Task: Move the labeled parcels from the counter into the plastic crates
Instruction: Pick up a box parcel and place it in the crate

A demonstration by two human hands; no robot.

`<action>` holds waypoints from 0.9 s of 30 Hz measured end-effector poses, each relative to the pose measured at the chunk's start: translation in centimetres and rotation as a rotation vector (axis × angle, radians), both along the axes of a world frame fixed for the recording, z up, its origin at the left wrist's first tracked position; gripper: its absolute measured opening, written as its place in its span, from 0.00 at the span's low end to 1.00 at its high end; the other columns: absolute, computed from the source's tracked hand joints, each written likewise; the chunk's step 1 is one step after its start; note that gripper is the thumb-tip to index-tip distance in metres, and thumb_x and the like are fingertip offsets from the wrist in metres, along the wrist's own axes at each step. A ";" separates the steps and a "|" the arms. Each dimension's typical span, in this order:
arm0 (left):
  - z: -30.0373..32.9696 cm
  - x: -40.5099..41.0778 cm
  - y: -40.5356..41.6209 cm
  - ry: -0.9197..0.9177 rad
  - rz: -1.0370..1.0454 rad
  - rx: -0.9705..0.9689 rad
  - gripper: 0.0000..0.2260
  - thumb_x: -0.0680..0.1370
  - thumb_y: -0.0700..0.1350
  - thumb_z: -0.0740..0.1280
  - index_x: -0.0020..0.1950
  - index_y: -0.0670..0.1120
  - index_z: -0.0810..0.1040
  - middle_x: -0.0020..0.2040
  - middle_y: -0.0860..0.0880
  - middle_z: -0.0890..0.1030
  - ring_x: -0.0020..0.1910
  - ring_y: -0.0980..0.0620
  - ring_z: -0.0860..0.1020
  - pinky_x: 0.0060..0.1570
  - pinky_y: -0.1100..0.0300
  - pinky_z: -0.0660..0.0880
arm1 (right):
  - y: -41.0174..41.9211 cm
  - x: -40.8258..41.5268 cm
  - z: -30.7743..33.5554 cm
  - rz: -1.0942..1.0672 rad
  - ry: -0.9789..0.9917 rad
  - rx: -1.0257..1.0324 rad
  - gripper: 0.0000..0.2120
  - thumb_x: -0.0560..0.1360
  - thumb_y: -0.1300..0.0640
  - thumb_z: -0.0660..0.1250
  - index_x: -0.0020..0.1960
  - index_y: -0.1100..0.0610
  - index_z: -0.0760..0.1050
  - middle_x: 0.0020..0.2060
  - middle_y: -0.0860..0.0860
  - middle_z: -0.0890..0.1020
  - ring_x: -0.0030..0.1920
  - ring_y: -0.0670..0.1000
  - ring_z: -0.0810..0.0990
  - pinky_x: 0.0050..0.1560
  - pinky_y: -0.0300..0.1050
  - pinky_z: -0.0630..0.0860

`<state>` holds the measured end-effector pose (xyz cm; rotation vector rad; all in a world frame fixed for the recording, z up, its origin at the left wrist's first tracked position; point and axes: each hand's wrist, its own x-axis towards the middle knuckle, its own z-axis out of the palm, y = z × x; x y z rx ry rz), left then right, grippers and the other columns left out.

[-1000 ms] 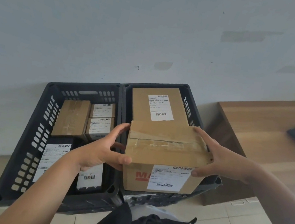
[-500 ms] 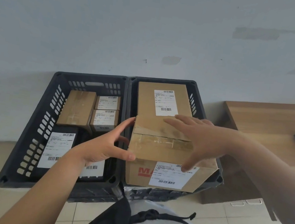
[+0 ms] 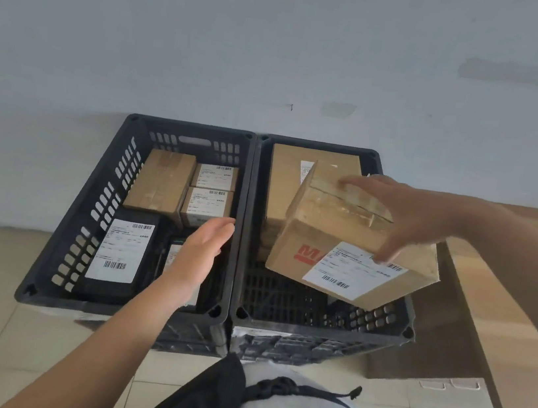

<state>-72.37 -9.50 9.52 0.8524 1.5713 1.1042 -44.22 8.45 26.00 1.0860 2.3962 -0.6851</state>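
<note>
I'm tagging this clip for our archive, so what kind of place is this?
Probably a parcel sorting or mailroom corner. Two black plastic crates stand on a tiled floor against a plain wall, holding cardboard parcels with barcode labels; the right hand holds a labeled box over one, beside a wooden counter.

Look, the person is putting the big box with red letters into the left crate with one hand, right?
Not quite. The head view shows the right hand holding the box over the right crate, not the left crate. It is one hand: the left hand is open and off the box, above the left crate.
</note>
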 end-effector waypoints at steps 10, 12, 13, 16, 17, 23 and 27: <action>-6.9 3.7 0.6 0.132 0.085 -0.185 0.25 0.88 0.53 0.55 0.84 0.55 0.55 0.84 0.52 0.59 0.82 0.47 0.59 0.78 0.48 0.57 | -2.1 -1.4 -9.0 0.131 0.006 0.058 0.66 0.62 0.45 0.85 0.80 0.32 0.37 0.83 0.48 0.48 0.82 0.61 0.48 0.79 0.71 0.50; -7.5 4.1 0.5 0.200 0.091 -0.172 0.25 0.88 0.53 0.56 0.85 0.56 0.53 0.84 0.54 0.57 0.83 0.49 0.57 0.78 0.51 0.56 | -1.9 -1.4 -11.3 0.133 -0.013 0.116 0.67 0.63 0.44 0.84 0.80 0.34 0.35 0.84 0.52 0.45 0.83 0.62 0.45 0.79 0.70 0.45; -7.8 4.2 0.4 0.251 0.089 -0.165 0.25 0.88 0.53 0.56 0.85 0.56 0.53 0.84 0.54 0.57 0.83 0.49 0.57 0.77 0.52 0.55 | -2.0 -1.3 -12.5 0.136 -0.017 0.144 0.67 0.63 0.43 0.84 0.80 0.34 0.34 0.83 0.53 0.44 0.83 0.63 0.44 0.79 0.70 0.43; -8.6 4.7 0.2 0.437 0.093 -0.162 0.26 0.88 0.54 0.56 0.85 0.54 0.54 0.84 0.53 0.58 0.82 0.49 0.59 0.76 0.54 0.56 | -2.6 -1.1 -16.3 0.165 -0.026 0.205 0.67 0.64 0.43 0.83 0.77 0.33 0.30 0.83 0.53 0.42 0.82 0.65 0.41 0.78 0.70 0.40; -8.8 4.9 0.2 0.493 0.097 -0.164 0.26 0.87 0.54 0.56 0.85 0.54 0.53 0.84 0.53 0.59 0.82 0.49 0.59 0.74 0.56 0.56 | -2.8 -1.2 -17.7 0.177 -0.035 0.214 0.67 0.64 0.43 0.83 0.77 0.33 0.29 0.83 0.54 0.41 0.82 0.65 0.40 0.78 0.71 0.39; -8.9 5.9 0.0 0.760 0.074 -0.212 0.30 0.86 0.59 0.54 0.85 0.52 0.50 0.84 0.50 0.60 0.82 0.47 0.60 0.77 0.49 0.61 | -3.0 -3.2 -24.4 0.209 -0.132 0.195 0.66 0.68 0.44 0.82 0.79 0.37 0.29 0.83 0.57 0.37 0.82 0.69 0.36 0.76 0.77 0.38; -8.4 6.2 -0.1 0.988 -0.016 -0.183 0.34 0.83 0.67 0.49 0.85 0.54 0.44 0.86 0.50 0.48 0.85 0.47 0.47 0.80 0.49 0.48 | -2.4 -4.6 -27.6 0.201 -0.169 0.141 0.67 0.68 0.47 0.82 0.80 0.38 0.28 0.83 0.59 0.35 0.81 0.70 0.33 0.76 0.77 0.39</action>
